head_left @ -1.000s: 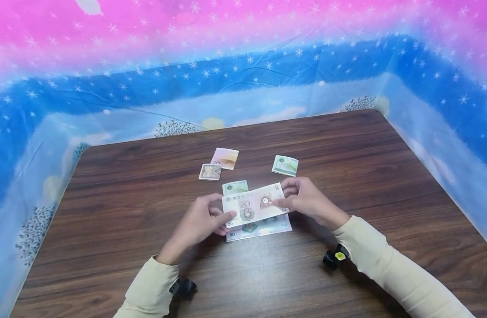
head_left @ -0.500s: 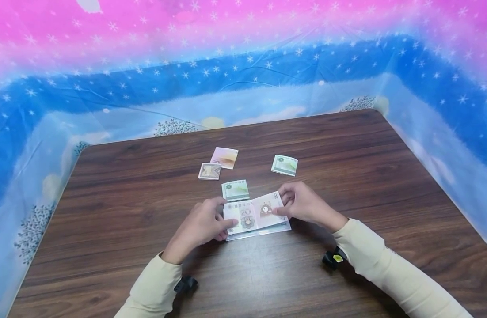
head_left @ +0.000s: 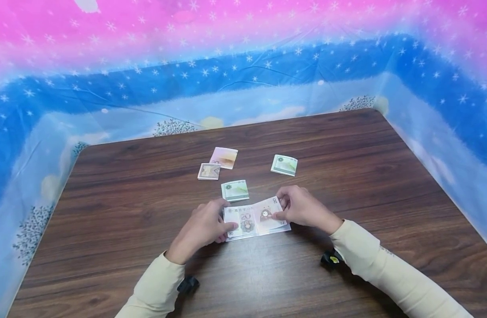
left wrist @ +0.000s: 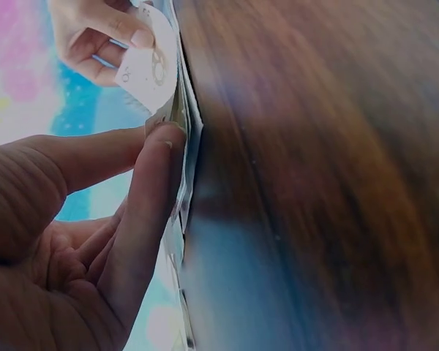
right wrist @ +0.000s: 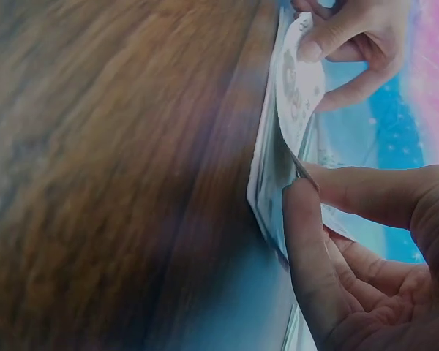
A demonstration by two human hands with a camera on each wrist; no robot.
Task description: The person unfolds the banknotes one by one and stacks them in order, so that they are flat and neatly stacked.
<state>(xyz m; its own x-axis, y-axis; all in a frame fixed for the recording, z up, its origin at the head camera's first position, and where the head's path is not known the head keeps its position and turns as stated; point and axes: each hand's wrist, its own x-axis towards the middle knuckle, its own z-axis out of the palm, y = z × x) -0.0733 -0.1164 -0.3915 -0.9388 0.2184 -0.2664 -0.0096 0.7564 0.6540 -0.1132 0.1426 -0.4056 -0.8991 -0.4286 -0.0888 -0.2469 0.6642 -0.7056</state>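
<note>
A pale pink-brown banknote (head_left: 246, 222) marked 20 is spread between my hands, creased down its middle. My left hand (head_left: 201, 227) pinches its left end between thumb and fingers. At the opposite end my right hand (head_left: 309, 211) pinches it too, and the right wrist view shows this end of the banknote (right wrist: 296, 88) bowed and lifted. Just beneath lies another banknote (head_left: 284, 228), mostly covered; its lower edge shows. In the left wrist view, several layers of paper sit at my left fingertips (left wrist: 164, 139), so how many I grip there is unclear.
Directly behind lies a folded green banknote (head_left: 235, 190). Farther back are a folded brown banknote (head_left: 209, 171), a folded pink-yellow banknote (head_left: 226, 157) partly under it, and another folded green banknote (head_left: 284, 165) to the right. All rest on the dark wooden table (head_left: 128, 190).
Both hands have lowered the 20 banknote toward me, onto the banknote beneath, which is now mostly covered. The green folded banknote behind has come fully into sight.
</note>
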